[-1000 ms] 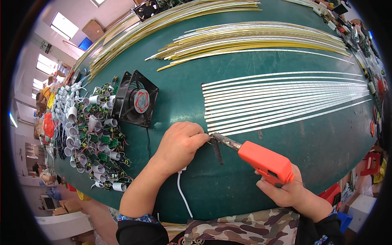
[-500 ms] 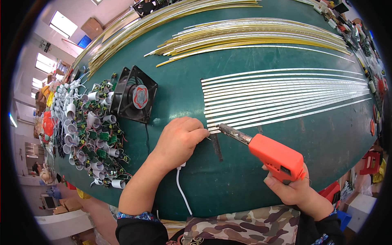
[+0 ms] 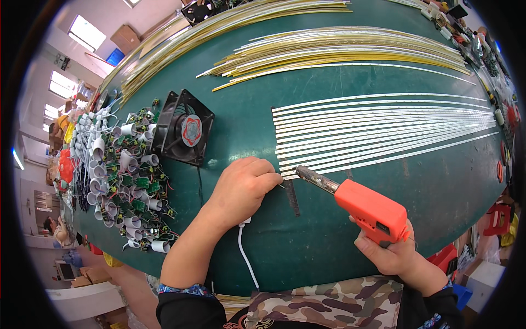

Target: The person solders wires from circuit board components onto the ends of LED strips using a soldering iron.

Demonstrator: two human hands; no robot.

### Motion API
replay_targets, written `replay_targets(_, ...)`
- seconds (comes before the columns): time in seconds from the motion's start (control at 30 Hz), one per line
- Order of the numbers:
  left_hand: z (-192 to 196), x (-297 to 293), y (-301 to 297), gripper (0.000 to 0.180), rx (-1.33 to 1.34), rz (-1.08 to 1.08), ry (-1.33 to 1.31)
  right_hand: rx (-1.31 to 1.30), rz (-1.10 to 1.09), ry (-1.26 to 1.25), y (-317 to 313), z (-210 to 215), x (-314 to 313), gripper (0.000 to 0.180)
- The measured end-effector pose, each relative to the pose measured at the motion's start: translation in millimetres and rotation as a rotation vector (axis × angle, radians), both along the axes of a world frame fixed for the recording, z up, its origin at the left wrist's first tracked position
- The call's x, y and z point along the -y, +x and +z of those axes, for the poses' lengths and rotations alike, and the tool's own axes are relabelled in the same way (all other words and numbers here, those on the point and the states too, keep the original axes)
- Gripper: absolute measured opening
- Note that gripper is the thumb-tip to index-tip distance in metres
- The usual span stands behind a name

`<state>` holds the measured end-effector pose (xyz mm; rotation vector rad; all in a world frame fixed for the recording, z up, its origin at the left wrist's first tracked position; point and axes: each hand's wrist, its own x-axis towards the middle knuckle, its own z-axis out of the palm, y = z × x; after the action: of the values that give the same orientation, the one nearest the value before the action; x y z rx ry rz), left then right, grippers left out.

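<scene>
My right hand (image 3: pixel 390 249) is wrapped round the handle of a red soldering gun (image 3: pixel 370 211). Its dark metal tip points left and rests at or just over the left end of the nearest white LED strip (image 3: pixel 323 168). Close beside that end, my left hand (image 3: pixel 249 183) is closed in a pinch. A thin wire end (image 3: pixel 281 186) pokes out at its fingertips; the rest is covered by the fingers. Below the left wrist a white cable (image 3: pixel 245 255) runs toward the table's near edge. Several LED strips lie side by side, fanned out to the right.
A black square fan (image 3: pixel 183 129) stands left of my left hand. Beyond it are piled circuit boards with white sleeves (image 3: pixel 126 192). Bundles of yellow and white strips (image 3: pixel 339 52) lie across the far side of the green table (image 3: pixel 339 241). Tools and parts crowd the right edge.
The view has shifted very slightly. Both hands, the soldering gun and the strips keep nearly the same places relative to each other.
</scene>
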<state>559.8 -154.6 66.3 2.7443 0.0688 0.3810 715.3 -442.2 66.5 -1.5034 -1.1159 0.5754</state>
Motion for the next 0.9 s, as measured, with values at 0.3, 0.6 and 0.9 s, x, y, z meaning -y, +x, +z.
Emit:
replay_targets(0.3, 3.7, 0.4, 0.8, 0.018, -0.005, -0.003, 0.003, -0.008, 0.0, -0.012, -0.6, 3.1, 0.5, 0.042)
replay_targets(0.6, 3.3, 0.1, 1.0, 0.019, -0.007, -0.006, 0.01, -0.005, 0.008, -0.027, 1.0, 5.4, 1.0, 0.042)
replay_targets(0.9, 4.9, 0.4, 1.5, 0.02, -0.016, -0.011, 0.013, -0.049, -0.004, -0.038, -0.5, 6.9, 1.9, 0.044)
